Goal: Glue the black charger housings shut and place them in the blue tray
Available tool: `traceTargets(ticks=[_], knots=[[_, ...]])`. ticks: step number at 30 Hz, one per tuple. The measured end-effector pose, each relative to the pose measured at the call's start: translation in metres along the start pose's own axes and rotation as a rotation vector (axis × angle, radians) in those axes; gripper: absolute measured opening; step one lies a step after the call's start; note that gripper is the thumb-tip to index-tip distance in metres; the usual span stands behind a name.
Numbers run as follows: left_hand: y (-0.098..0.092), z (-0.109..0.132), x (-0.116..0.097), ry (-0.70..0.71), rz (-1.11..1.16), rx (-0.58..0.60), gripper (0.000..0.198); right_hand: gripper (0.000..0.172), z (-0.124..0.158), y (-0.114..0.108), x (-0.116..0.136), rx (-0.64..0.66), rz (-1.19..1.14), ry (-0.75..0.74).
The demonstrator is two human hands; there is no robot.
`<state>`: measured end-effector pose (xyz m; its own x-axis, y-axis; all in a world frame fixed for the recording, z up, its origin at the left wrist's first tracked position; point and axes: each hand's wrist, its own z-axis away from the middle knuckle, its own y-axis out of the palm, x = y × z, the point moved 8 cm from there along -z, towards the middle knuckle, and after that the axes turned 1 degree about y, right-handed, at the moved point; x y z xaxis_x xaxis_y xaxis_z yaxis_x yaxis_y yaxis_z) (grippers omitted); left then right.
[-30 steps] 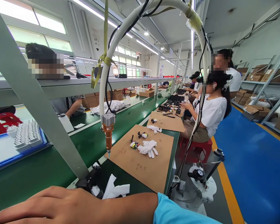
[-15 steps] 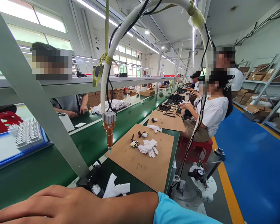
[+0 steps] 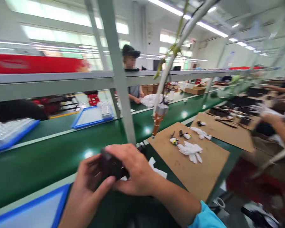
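I can read no text, number or sign; the pale marking (image 3: pixel 13 64) on the red panel (image 3: pixel 54 65), just above the grey shelf (image 3: pixel 49 77), is too blurred for me.

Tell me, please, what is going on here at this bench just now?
A person holds a black part in both bare hands, the left hand on one side and the right hand on the other, above the green bench. Motion blur hides its details. A blue-rimmed tray lies at the lower left. To the right, a white glove lies on a cardboard sheet, and an orange tool hangs near the sheet's far left corner.
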<state>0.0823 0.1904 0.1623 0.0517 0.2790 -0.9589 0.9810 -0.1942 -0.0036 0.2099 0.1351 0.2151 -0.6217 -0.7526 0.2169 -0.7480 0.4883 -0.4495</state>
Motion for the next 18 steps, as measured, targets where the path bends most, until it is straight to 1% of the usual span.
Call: traceTargets(ticks=[1,3,5,6,9,13,18], knots=[[0.002,0.0,0.0,-0.014,0.054,0.032,0.059,0.067,0.0,-0.001,-0.002,-0.014,-0.043,0.026],[0.011,-0.003,0.001,-0.016,0.155,0.153,0.061,0.069,-0.001,-0.001,-0.005,-0.017,-0.078,0.074],[0.017,-0.006,0.001,-0.009,0.222,0.265,0.061,0.069,0.0,0.0,-0.005,-0.014,-0.078,0.091],[0.018,-0.006,0.002,-0.007,0.247,0.303,0.06,0.068,0.0,0.001,-0.004,-0.016,-0.072,0.092],[0.02,-0.004,0.003,-0.016,0.328,0.366,0.058,0.069,0.0,0.0,0.0,-0.03,-0.051,0.076],[0.026,0.0,0.002,-0.06,0.418,0.444,0.06,0.07,-0.001,-0.001,0.004,-0.052,-0.017,0.047],[0.031,0.001,0.004,-0.086,0.507,0.463,0.062,0.069,-0.001,-0.003,0.004,-0.041,-0.013,0.057]])
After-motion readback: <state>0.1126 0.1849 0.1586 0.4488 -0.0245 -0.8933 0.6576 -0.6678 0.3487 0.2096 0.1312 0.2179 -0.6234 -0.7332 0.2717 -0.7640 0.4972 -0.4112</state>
